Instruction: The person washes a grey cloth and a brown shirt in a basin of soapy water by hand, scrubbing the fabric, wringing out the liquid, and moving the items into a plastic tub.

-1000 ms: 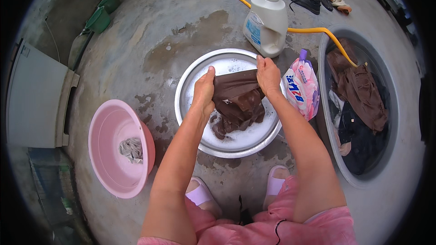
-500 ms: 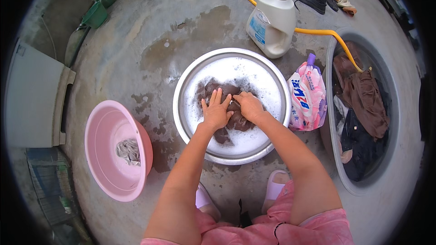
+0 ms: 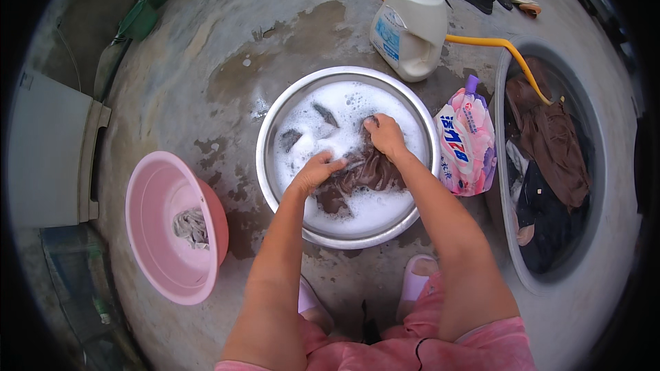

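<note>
A dark brown garment [image 3: 361, 173] lies bunched in the suds of a round metal basin [image 3: 269, 136] on the concrete floor [image 3: 206, 62], its long axis running from lower left to upper right. Foam hides most of it. The left hand [image 3: 316, 172] presses on its lower end, fingers together and bent. The right hand [image 3: 385, 136] has its fingers curled and clamped on the upper end. A pink detergent pouch [image 3: 467, 144] lies just right of the basin.

A wet concrete floor [image 3: 206, 48] carries a metal basin [image 3: 265, 165] at centre, a pink basin [image 3: 148, 192] lower left, a white jug [image 3: 412, 24] at top, a detergent bag [image 3: 467, 141] and a large tub [image 3: 598, 165] at right.
</note>
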The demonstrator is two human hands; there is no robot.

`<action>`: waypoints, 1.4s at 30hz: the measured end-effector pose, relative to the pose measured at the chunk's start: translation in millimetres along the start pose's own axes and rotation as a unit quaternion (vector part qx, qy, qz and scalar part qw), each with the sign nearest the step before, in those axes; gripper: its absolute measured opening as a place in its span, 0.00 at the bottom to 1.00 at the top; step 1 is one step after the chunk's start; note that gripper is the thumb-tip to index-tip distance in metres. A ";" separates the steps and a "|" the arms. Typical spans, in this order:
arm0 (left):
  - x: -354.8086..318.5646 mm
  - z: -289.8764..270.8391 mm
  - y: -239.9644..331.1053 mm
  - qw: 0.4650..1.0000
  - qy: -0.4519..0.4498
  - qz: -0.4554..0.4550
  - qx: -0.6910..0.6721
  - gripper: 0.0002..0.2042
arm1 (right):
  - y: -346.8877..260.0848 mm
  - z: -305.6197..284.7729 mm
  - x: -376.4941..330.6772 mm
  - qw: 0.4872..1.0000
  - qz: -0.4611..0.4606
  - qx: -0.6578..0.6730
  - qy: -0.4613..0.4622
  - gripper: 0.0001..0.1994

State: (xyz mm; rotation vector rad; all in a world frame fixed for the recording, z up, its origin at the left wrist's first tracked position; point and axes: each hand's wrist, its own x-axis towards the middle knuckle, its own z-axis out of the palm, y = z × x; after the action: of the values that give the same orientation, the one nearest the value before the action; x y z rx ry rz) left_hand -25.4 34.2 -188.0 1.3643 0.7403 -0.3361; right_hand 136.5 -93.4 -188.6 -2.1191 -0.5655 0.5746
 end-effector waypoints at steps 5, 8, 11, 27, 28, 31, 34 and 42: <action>-33.7 15.6 67.1 0.981 0.023 -0.052 -0.183 0.29 | -130.9 -14.8 -41.4 0.975 -0.059 0.183 -0.113 0.10; -29.4 6.8 58.4 0.939 -0.069 0.103 -0.320 0.25 | -170.7 8.4 -92.6 0.980 -0.156 0.065 -0.103 0.08; -33.6 7.8 60.9 0.894 -0.069 0.143 -0.420 0.23 | -160.5 24.3 -115.7 0.966 -0.250 0.049 0.032 0.08; -69.6 6.3 108.7 0.950 0.188 0.182 -0.169 0.19 | -73.7 -64.2 -32.3 0.962 0.014 -0.103 0.251 0.20; -70.4 4.0 111.0 0.947 0.237 0.179 -0.121 0.20 | -66.8 -75.0 -28.5 0.968 0.030 -0.075 0.238 0.20; -60.0 -18.4 84.9 0.968 0.215 0.118 -0.046 0.21 | -55.5 -64.2 -15.6 0.979 -0.013 0.036 0.198 0.19; -46.0 -21.7 63.1 0.950 0.253 0.148 0.103 0.21 | -52.8 -48.4 -14.9 0.984 -0.032 0.072 0.163 0.16; -24.2 -3.4 26.8 0.832 0.262 0.077 0.483 0.32 | -29.5 2.5 -48.8 0.933 -0.214 -0.288 -0.041 0.18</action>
State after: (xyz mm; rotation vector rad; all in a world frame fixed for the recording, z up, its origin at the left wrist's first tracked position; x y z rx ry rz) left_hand -27.5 38.2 -152.0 2.5362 0.9456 -0.1991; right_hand 90.9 -104.1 -156.0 -2.3986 -1.3347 0.2612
